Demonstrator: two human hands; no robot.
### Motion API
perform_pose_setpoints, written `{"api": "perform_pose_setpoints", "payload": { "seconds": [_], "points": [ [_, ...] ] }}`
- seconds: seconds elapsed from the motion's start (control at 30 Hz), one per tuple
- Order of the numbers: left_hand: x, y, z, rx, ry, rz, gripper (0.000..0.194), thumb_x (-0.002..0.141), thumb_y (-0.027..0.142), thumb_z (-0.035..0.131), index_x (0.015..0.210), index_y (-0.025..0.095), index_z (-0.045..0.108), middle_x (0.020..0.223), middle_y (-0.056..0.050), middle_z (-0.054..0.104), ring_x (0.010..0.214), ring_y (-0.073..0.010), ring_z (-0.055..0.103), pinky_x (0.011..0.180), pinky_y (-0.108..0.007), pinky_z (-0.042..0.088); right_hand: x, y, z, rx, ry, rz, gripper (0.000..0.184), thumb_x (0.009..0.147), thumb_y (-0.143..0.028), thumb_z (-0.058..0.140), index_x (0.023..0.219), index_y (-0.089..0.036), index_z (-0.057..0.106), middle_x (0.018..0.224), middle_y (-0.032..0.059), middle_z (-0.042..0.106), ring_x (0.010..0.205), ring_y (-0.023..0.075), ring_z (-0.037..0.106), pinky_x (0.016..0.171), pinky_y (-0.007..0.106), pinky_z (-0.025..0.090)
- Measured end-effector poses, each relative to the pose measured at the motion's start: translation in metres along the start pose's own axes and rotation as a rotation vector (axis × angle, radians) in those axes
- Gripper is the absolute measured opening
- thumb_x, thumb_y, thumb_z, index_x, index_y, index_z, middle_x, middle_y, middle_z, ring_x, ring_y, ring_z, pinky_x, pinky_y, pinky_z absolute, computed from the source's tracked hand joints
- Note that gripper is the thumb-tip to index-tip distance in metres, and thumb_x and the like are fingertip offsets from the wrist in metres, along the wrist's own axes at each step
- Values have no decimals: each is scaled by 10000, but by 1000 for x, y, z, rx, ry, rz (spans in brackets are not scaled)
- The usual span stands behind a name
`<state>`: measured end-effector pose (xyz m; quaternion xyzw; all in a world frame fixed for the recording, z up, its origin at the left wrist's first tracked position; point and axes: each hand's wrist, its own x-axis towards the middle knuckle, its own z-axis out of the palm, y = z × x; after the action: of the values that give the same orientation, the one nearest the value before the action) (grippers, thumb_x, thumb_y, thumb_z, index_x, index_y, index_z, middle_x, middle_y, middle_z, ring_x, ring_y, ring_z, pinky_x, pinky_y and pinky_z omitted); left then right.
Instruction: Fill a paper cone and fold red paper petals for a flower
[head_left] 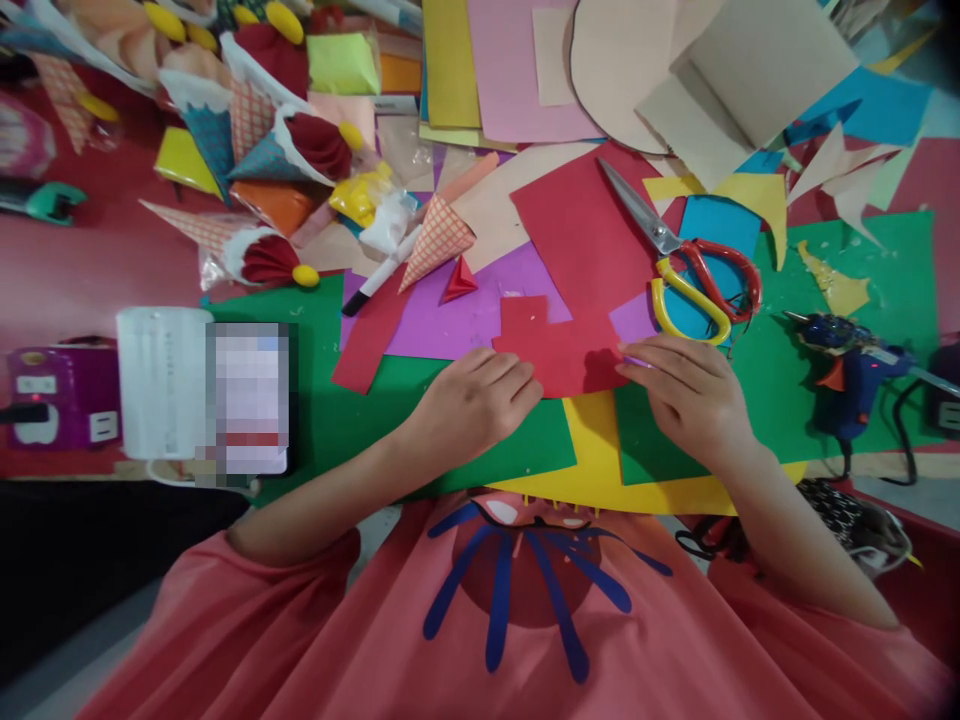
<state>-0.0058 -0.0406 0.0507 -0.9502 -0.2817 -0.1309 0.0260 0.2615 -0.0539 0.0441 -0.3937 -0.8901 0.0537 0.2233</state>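
A notched piece of red paper (566, 355) lies flat between both hands, with a square tab at its upper left. My left hand (480, 400) is closed at the left edge of this paper, fingers bent together and fingertips partly hidden. On the right edge, my right hand (694, 400) pinches a thin purple thing (637, 362), mostly hidden by the fingers. Scissors (667, 240) with one red and one yellow handle rest just above the right hand. Above the left hand are a small folded red paper piece (460, 282) and a checked cone (439, 240).
To the right stands a blue glue gun (855, 390) with its cord. A phone (251, 400) with a blurred screen leans on a white case at left. Several decorated cones (262, 140) crowd the upper left. A black-capped marker (382, 270) and a green sheet (465, 450) are nearby.
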Motion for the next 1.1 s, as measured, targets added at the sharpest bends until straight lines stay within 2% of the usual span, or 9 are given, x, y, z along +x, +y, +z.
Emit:
{"api": "perform_pose_setpoints", "payload": {
  "seconds": [0.2, 0.27, 0.4, 0.53, 0.6, 0.7, 0.77, 0.97, 1.1],
  "points": [
    [0, 6, 11, -199, 20, -117, 133, 877, 131, 503, 834, 159, 625, 795, -31, 725, 726, -174, 654, 680, -304, 470, 1, -18, 14, 74, -67, -75, 213, 887, -99, 511, 1025, -180, 652, 1075, 105, 745, 989, 236, 688, 820, 384, 576],
    [1, 6, 11, -296, -1, -170, 123, 888, 143, 506, 842, 167, 617, 760, -14, 713, 707, -165, 651, 666, -293, 463, 4, -23, 21, 101, -82, -30, 139, 916, -182, 530, 1006, -159, 634, 996, 120, 750, 905, 233, 694, 758, 363, 579],
    [4, 11, 15, -375, -31, -316, 86, 906, 181, 535, 920, 176, 619, 783, -15, 720, 725, -169, 669, 661, -282, 470, 12, -29, 31, 156, -84, 121, 247, 923, -371, 555, 985, -140, 613, 853, 130, 726, 788, 245, 664, 682, 358, 554],
    [6, 19, 24, -358, -45, -514, 184, 913, 233, 556, 1083, 180, 602, 878, -43, 741, 773, -189, 698, 691, -297, 507, 21, -28, 36, 224, -206, 211, 177, 946, -281, 511, 858, -165, 612, 845, 112, 704, 785, 238, 636, 696, 351, 523],
    [6, 23, 26, -324, 2, -553, 263, 912, 262, 566, 1158, 168, 570, 987, -75, 738, 876, -204, 701, 753, -312, 525, 25, -26, 37, 299, -253, 264, 164, 946, -231, 497, 841, -165, 604, 861, 113, 694, 807, 238, 634, 718, 355, 515],
    [2, 34, 21, -190, 184, -536, 319, 915, 247, 557, 1220, 159, 535, 1206, -123, 673, 1117, -224, 635, 938, -344, 497, 29, -22, 36, 428, -271, 355, 149, 943, -233, 498, 832, -172, 578, 878, 106, 669, 822, 222, 626, 737, 347, 505],
    [-2, 44, 16, -142, 238, -456, 287, 907, 213, 557, 1188, 154, 557, 1198, -115, 674, 1111, -209, 628, 959, -321, 485, 31, -21, 35, 485, -269, 380, 159, 942, -241, 494, 806, -183, 553, 879, 94, 645, 818, 205, 614, 739, 335, 496],
    [-12, 67, 19, -104, -8, -341, 423, 943, 313, 499, 1299, 88, 538, 1293, -158, 631, 1222, -245, 572, 1045, -360, 437, 32, -22, 36, 493, -253, 407, 135, 891, -183, 499, 757, -195, 511, 890, 81, 596, 825, 194, 594, 744, 333, 486],
    [-14, 66, 29, -60, -53, -343, 478, 953, 382, 469, 1319, 79, 524, 1329, -155, 616, 1240, -259, 566, 1092, -392, 402, 33, -20, 36, 488, -266, 412, 136, 876, -174, 510, 741, -185, 520, 887, 78, 578, 819, 190, 592, 755, 339, 489]
  ]
}}
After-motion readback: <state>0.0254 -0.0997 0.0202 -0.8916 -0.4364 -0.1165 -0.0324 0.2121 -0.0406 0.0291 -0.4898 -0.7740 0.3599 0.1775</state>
